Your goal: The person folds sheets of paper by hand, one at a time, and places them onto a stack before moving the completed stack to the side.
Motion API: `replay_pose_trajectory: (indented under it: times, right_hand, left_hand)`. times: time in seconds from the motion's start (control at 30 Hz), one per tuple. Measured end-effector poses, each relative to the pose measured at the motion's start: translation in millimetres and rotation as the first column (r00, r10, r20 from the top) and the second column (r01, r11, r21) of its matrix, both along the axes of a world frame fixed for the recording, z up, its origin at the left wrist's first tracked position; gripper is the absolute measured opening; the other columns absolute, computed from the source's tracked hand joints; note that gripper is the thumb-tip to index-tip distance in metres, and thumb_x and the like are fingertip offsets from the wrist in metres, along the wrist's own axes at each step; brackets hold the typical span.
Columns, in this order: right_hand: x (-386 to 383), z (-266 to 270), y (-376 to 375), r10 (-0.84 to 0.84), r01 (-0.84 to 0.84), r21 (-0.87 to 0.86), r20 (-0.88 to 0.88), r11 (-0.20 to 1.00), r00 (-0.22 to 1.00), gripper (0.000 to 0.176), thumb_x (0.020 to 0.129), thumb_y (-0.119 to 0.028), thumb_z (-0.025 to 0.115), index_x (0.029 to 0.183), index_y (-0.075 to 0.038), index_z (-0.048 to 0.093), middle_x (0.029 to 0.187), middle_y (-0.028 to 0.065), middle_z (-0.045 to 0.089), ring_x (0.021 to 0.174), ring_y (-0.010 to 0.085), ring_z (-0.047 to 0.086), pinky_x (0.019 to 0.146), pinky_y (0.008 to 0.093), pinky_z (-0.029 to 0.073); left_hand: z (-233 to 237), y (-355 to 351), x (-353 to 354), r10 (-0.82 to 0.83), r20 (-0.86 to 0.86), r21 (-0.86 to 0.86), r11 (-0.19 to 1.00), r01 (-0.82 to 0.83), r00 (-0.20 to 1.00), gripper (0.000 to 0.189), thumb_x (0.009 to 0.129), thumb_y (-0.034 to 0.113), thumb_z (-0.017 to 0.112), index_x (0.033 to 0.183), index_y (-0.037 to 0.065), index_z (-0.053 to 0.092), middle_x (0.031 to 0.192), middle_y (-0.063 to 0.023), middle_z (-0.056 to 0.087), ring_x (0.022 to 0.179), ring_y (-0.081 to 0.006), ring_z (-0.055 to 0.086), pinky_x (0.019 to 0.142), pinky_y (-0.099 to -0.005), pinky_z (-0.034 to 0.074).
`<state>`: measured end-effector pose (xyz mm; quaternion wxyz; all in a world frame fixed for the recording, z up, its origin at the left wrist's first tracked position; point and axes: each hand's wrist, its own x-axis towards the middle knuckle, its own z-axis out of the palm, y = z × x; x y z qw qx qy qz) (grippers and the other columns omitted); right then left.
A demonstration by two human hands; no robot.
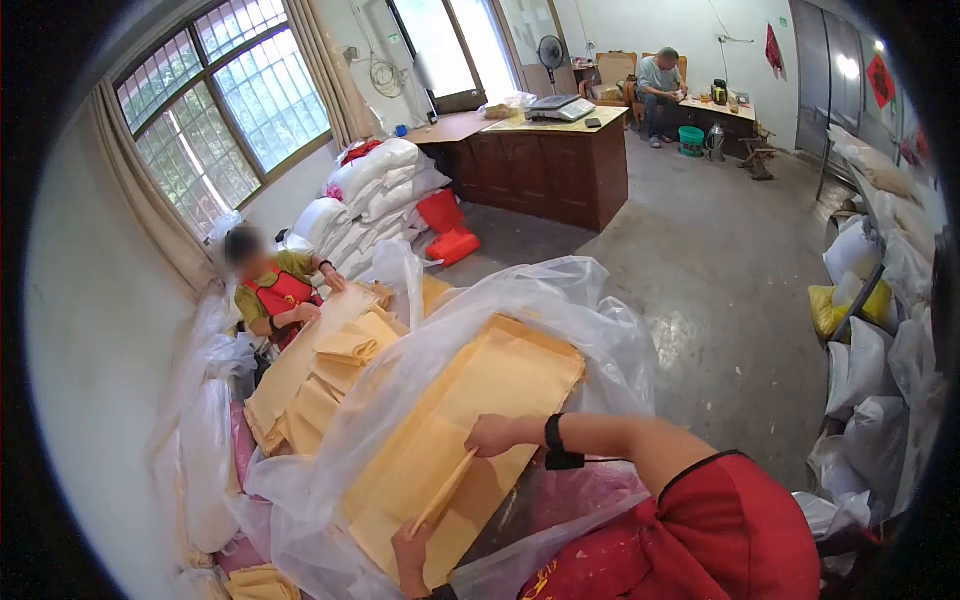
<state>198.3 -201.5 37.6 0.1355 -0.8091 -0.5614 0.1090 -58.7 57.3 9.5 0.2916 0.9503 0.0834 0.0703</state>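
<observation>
A stack of large, thin tan-yellow sheets (480, 375) lies in front of me on clear plastic film (620, 340). My right hand (490, 436) is closed on one end of a raised sheet edge (447, 488), fingers wrapped round it. At the other end, nearer my body, my left hand (410, 549) pinches the same strip. Between my hands the edge stands up as a narrow fold over the stack. Across from me on the left, a co-worker (275, 290) in a red apron has both hands on another pile of such sheets (325, 385).
White sacks (375, 185) are piled below the window, beside a red bag (447, 225). A wooden counter (530, 170) carries a scale (558, 108). Another person (660, 88) sits at a low table in the back. More sacks (865, 370) line the right side.
</observation>
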Motion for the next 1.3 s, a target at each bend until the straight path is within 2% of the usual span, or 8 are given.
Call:
replay_pose_trajectory:
  times: [0.07,0.13,0.33,0.43,0.83,0.93,1.03,1.3]
  right_hand:
    - [1,-1,-12,0.034,-0.016,0.182,-0.098,0.983,0.995,0.034,0.08,-0.035,0.064,0.081,-0.001,0.064,0.068,0.0166,0.061,0.07,0.0319,0.063,0.064,0.0443,0.047]
    - [-1,-11,-22,-0.058,0.227,0.301,-0.482,0.926,0.874,0.033,0.08,-0.035,0.066,0.083,-0.001,0.064,0.073,0.0143,0.063,0.069,0.0264,0.062,0.063,0.0415,0.046]
    - [-23,-58,-5,-0.421,0.594,0.147,-0.575,0.791,0.702,0.031,0.082,-0.036,0.064,0.084,-0.005,0.063,0.073,0.0111,0.064,0.066,0.0204,0.06,0.062,0.04,0.047]
    - [-29,-42,-3,-0.475,0.552,0.173,-0.344,0.816,0.81,0.033,0.086,-0.038,0.056,0.082,-0.005,0.055,0.076,0.0189,0.062,0.076,0.0406,0.06,0.065,0.0463,0.047]
    - [-17,-41,35,-0.483,0.467,0.177,0.057,0.866,0.874,0.018,0.092,-0.026,0.047,0.096,-0.01,0.055,0.084,0.0093,0.065,0.076,0.0316,0.066,0.064,0.0455,0.052]
    - [-8,-61,45,-0.434,0.425,0.088,0.17,0.901,0.885,0.02,0.09,-0.024,0.048,0.102,-0.01,0.056,0.085,0.0078,0.066,0.076,0.0289,0.067,0.062,0.0452,0.052]
    - [-8,-77,37,-0.337,0.244,0.32,0.28,0.916,0.899,0.016,0.087,-0.02,0.051,0.094,-0.01,0.062,0.083,0.0089,0.065,0.074,0.0272,0.066,0.061,0.0437,0.051]
    - [-52,-44,57,-0.172,0.055,0.326,0.341,0.944,0.924,0.046,0.088,-0.034,0.05,0.126,-0.009,0.05,0.125,0.0159,0.052,0.126,0.0312,0.043,0.097,0.0492,0.035]
  left_hand:
    - [0,3,-11,0.2,-0.051,-0.699,0.693,-0.178,0.979,0.026,0.088,0.018,0.063,0.107,-0.001,0.061,0.093,-0.0081,0.067,0.078,-0.024,0.066,0.067,-0.0348,0.053]
    - [-1,-14,-12,0.236,-0.099,-0.771,0.596,-0.225,0.967,0.031,0.091,0.02,0.06,0.115,0.001,0.059,0.102,-0.0058,0.064,0.089,-0.0208,0.062,0.069,-0.0335,0.052]
    - [-21,-41,-1,0.509,0.027,-0.493,0.756,-0.431,0.86,0.034,0.09,0.023,0.056,0.112,-0.003,0.062,0.096,-0.0158,0.068,0.09,-0.023,0.062,0.079,-0.0367,0.048]
    - [-52,-33,-2,0.567,0.07,-0.475,0.742,-0.472,0.821,0.03,0.086,0.025,0.063,0.1,-0.001,0.063,0.082,-0.0195,0.065,0.075,-0.0307,0.063,0.069,-0.0393,0.048]
    - [-4,-31,27,0.665,-0.024,0.029,0.747,-0.664,0.747,0.038,0.087,0.021,0.058,0.121,0.005,0.051,0.097,-0.022,0.063,0.092,-0.0371,0.061,0.081,-0.0478,0.047]
    - [36,-52,43,0.416,0.405,0.441,0.692,-0.572,0.814,0.043,0.085,0.024,0.06,0.125,0.01,0.051,0.128,-0.0199,0.05,0.12,-0.0322,0.048,0.096,-0.0522,0.038]
    - [40,-74,76,-0.072,0.248,0.608,0.788,-0.097,0.966,0.052,0.087,0.029,0.059,0.136,0.017,0.046,0.146,-0.013,0.032,0.135,-0.0324,0.028,0.106,-0.0555,0.026]
    - [-22,-87,93,-0.079,0.087,0.689,0.724,-0.003,0.993,0.06,0.085,0.042,0.054,0.137,0.013,0.044,0.147,-0.0114,0.036,0.138,-0.0339,0.026,0.109,-0.0583,0.017]
